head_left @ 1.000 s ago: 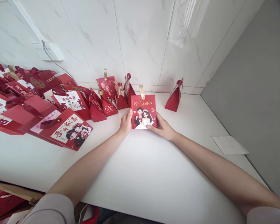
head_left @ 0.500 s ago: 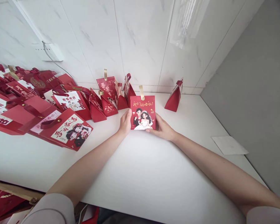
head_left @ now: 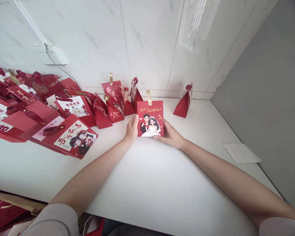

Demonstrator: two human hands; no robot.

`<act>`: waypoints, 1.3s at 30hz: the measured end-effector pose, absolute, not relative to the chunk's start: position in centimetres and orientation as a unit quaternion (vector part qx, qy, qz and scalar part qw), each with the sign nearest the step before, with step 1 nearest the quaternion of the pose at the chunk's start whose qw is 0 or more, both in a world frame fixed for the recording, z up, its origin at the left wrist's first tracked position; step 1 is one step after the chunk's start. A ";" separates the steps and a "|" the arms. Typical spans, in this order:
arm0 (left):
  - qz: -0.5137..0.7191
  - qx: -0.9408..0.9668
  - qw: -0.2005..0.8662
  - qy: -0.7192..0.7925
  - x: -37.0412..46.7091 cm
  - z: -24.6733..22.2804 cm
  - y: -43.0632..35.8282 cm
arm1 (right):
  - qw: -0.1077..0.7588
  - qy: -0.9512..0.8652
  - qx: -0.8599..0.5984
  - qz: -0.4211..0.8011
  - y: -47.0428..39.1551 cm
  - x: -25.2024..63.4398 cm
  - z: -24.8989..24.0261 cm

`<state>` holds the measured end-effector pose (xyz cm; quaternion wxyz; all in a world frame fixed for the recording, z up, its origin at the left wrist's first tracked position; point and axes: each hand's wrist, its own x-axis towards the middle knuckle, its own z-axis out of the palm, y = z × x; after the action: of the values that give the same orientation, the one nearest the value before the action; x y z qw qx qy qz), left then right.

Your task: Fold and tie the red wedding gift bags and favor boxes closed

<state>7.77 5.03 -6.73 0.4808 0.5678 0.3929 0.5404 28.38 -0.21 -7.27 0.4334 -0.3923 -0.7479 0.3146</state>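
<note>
Presumably for steadiness, we hold the box (head_left: 150,118) between left hand (head_left: 132,128) at eight o'clock, right hand (head_left: 172,135) at four.

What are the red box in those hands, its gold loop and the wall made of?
Red box: probably printed card, low sheen, given its flat face and crisp edges. Gold loop: perhaps satin ribbon, a softly shiny strip. Wall: likely glossy tile, veined, with seams and reflections.

The left hand (head_left: 132,129) and right hand (head_left: 172,136) hold a red wedding favour box (head_left: 150,119) upright. Similar favour boxes (head_left: 75,107) crowd the white table (head_left: 147,183) at left; a lone box (head_left: 182,106) stands on the right by the tiled wall (head_left: 149,42).
</note>
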 end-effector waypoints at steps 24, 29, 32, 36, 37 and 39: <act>0.545 0.572 0.469 0.394 7.7 -6.8 5.1 | 0.432 -0.755 -0.388 0.304 -0.2 28.4 -7.4; 0.556 0.588 0.444 0.385 7.8 -6.6 4.8 | 0.433 -0.759 -0.390 0.289 -0.1 28.6 -7.9; 0.572 0.593 0.425 0.374 7.8 -6.5 4.5 | 0.433 -0.772 -0.383 0.265 0.1 28.7 -8.1; 0.583 0.592 0.422 0.363 7.9 -6.5 4.4 | 0.437 -0.780 -0.390 0.218 0.1 28.8 -8.2; 0.584 0.591 0.422 0.362 7.9 -6.6 4.4 | 0.436 -0.782 -0.395 0.207 0.1 28.8 -8.2; 0.586 0.591 0.420 0.362 7.9 -6.6 4.5 | 0.431 -0.786 -0.402 0.188 0.0 28.9 -8.2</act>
<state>7.89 4.47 -6.63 0.4201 0.5910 0.3616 0.5860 28.87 0.00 -8.16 0.4306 -0.4025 -0.7857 0.1879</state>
